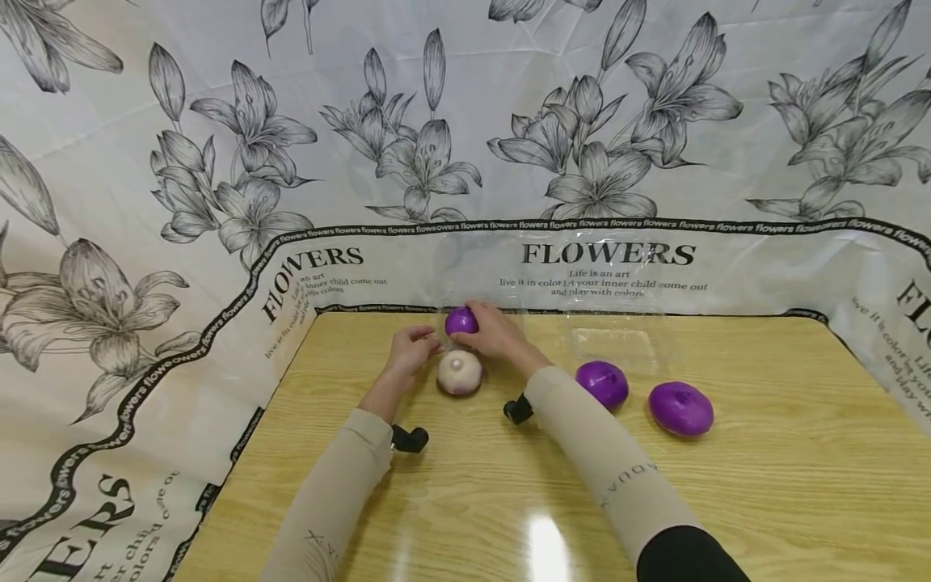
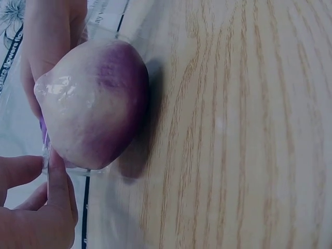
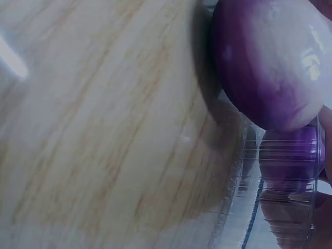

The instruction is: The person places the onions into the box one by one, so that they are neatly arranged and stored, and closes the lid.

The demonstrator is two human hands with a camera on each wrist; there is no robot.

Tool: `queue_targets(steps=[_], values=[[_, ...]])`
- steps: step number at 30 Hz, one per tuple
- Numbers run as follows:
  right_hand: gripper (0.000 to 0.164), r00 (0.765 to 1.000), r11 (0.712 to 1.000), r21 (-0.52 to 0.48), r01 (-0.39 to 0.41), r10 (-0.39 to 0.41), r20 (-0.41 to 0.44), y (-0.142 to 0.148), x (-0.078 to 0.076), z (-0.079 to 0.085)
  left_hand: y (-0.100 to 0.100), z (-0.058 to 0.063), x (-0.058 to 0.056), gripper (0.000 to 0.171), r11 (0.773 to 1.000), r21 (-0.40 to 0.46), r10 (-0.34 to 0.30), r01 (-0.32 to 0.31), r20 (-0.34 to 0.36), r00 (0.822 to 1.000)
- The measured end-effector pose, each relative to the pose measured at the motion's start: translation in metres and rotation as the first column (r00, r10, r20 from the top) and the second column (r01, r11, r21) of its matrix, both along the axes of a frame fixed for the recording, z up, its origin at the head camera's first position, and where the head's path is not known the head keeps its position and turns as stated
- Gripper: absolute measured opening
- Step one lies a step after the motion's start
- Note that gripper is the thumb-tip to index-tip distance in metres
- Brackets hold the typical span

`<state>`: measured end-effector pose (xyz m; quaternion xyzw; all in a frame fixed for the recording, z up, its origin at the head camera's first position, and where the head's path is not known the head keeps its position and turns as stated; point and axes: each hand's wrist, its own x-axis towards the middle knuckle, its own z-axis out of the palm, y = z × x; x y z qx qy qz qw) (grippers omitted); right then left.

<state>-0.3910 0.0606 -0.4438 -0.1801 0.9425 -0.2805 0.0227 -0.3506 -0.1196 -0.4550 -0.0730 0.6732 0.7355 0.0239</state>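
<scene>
My right hand [image 1: 500,333] holds a small purple onion [image 1: 461,322] at the back of the table, its fingers over the top and side. That onion shows through the ribbed wall of a clear plastic box [image 3: 249,155] in the right wrist view. My left hand [image 1: 411,352] pinches the box's thin clear rim between thumb and fingers [image 2: 58,189], just left of the onion. A white and purple onion [image 1: 459,373] with a blunt tip sits in front, between the hands, overlapping the box's near edge in the left wrist view.
Right of my right forearm lie two purple onions [image 1: 602,384] [image 1: 681,409] on the wooden table [image 1: 465,501]. Behind them stands a second clear plastic box [image 1: 658,343] with its lid raised. A flower-printed cloth [image 1: 436,267] hangs along the back and left side.
</scene>
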Motion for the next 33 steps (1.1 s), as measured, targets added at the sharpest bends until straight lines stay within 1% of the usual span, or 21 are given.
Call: queue_targets(steps=[3, 7, 9, 12, 15, 18, 21, 25, 29, 33], values=[[0.077, 1.000, 1.000, -0.019, -0.024, 0.024, 0.012, 0.000, -0.001, 0.000, -0.001, -0.001, -0.001, 0.037, 1.000, 0.003, 0.003, -0.003, 0.005, 1.000], [0.070, 0.997, 0.995, -0.072, -0.064, 0.066, 0.035, -0.002, -0.002, -0.002, -0.002, -0.004, -0.001, 0.038, 1.000, 0.007, 0.009, -0.009, 0.010, 1.000], [0.068, 0.996, 0.994, -0.082, -0.077, 0.081, 0.038, -0.002, -0.004, -0.001, -0.002, -0.004, -0.001, 0.039, 1.000, 0.004, 0.004, -0.004, 0.013, 1.000], [0.069, 0.995, 0.993, -0.082, -0.083, 0.087, 0.041, -0.002, -0.008, -0.001, -0.001, -0.003, -0.003, 0.039, 1.000, -0.005, 0.003, -0.003, 0.014, 1.000], [0.074, 0.996, 0.994, -0.081, -0.079, 0.082, 0.037, -0.001, -0.010, 0.001, 0.001, -0.003, -0.005, 0.039, 1.000, -0.008, 0.011, -0.011, 0.010, 1.000], [0.077, 0.997, 0.994, -0.085, -0.067, 0.070, 0.027, -0.001, -0.009, 0.004, 0.000, -0.002, -0.005, 0.038, 1.000, 0.002, 0.024, -0.024, 0.002, 1.000], [0.076, 0.999, 0.996, -0.079, -0.050, 0.052, 0.017, 0.004, -0.004, 0.005, 0.002, -0.003, -0.003, 0.037, 1.000, 0.006, 0.023, -0.023, -0.004, 1.000], [0.072, 0.999, 0.998, -0.035, -0.043, 0.042, -0.019, 0.011, 0.003, 0.013, 0.001, -0.003, -0.003, 0.037, 1.000, 0.003, 0.023, -0.023, -0.006, 1.000], [0.074, 0.999, 0.999, -0.001, -0.037, 0.037, -0.037, 0.020, 0.015, 0.023, 0.000, -0.002, -0.003, 0.038, 1.000, -0.005, 0.019, -0.019, 0.006, 1.000], [0.075, 0.997, 0.998, 0.015, -0.055, 0.056, -0.043, 0.028, 0.029, 0.032, 0.001, 0.000, -0.002, 0.038, 1.000, -0.008, 0.008, -0.008, 0.013, 1.000]])
